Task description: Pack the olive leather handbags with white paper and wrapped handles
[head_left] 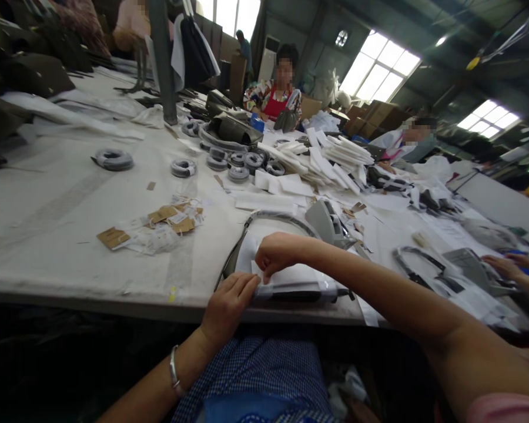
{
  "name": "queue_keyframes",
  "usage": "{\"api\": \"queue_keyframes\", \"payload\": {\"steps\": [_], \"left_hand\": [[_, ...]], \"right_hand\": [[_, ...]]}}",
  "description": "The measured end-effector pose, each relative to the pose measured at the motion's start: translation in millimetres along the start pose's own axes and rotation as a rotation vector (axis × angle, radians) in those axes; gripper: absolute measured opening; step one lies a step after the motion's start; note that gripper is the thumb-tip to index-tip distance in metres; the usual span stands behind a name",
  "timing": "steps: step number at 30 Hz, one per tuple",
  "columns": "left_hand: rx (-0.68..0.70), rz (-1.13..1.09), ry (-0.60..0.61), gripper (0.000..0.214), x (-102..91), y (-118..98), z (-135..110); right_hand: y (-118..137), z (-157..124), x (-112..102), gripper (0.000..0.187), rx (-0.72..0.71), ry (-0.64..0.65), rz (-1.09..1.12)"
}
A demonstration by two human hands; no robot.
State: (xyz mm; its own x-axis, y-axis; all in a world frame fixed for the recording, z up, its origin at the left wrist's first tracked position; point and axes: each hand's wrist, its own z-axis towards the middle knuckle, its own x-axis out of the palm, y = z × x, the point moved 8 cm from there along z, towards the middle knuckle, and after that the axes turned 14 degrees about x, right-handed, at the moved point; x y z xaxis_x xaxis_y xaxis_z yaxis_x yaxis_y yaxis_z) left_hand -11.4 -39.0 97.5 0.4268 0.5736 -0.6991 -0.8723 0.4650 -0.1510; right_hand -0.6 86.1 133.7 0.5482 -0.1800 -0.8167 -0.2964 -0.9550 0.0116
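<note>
In front of me at the table's near edge lies what looks like a handbag (231,265), with a white sheet (247,251) over it. A looped strap (286,218) in pale wrapping arches along its far side. Along the near side runs a dark strip (297,295) with clear wrap around it. The fingers of my left hand (229,299) are pressed together on the bag's near left corner. My right hand (277,254) is closed above the white sheet, its fingertips pointing down close to the left fingers; anything inside it is hidden.
A grey tape dispenser (326,222) stands just beyond the bag. Paper tags (170,222) lie to the left, with wrapped coils (184,168) farther back. White foam sheets (330,161) are piled behind. A metal post (163,64) rises from the table. A co-worker's hands (502,265) are at the right.
</note>
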Motion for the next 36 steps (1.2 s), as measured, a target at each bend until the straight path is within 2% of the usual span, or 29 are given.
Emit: {"api": "queue_keyframes", "payload": {"steps": [8, 14, 20, 25, 27, 32, 34, 36], "left_hand": [[0.081, 0.025, -0.001, 0.029, 0.7, -4, -3], [0.063, 0.047, 0.035, 0.033, 6.0, -2, -7], [0.046, 0.055, 0.047, 0.030, 5.7, -2, -8], [0.040, 0.045, 0.061, 0.032, 7.2, -1, -7], [0.045, 0.050, 0.064, 0.032, 7.5, -1, -6], [0.060, 0.064, 0.059, 0.031, 6.0, -2, -7], [0.060, 0.074, 0.062, 0.031, 6.1, -1, -7], [0.072, 0.085, 0.061, 0.031, 6.6, -1, -8]], "right_hand": [[-3, 17, 7, 0.021, -0.023, 0.038, -0.039], [-3, 21, 1, 0.025, -0.065, -0.037, -0.082], [-17, 29, 2, 0.029, -0.091, -0.013, 0.053], [-30, 33, 6, 0.032, -0.151, -0.031, 0.270], [-42, 34, 4, 0.028, -0.111, -0.091, 0.317], [-86, 24, -16, 0.015, 0.240, -0.457, 0.266], [-88, 10, -14, 0.020, 0.313, -0.555, 0.285], [-78, -7, -1, 0.030, 0.351, -0.615, 0.319]]}}
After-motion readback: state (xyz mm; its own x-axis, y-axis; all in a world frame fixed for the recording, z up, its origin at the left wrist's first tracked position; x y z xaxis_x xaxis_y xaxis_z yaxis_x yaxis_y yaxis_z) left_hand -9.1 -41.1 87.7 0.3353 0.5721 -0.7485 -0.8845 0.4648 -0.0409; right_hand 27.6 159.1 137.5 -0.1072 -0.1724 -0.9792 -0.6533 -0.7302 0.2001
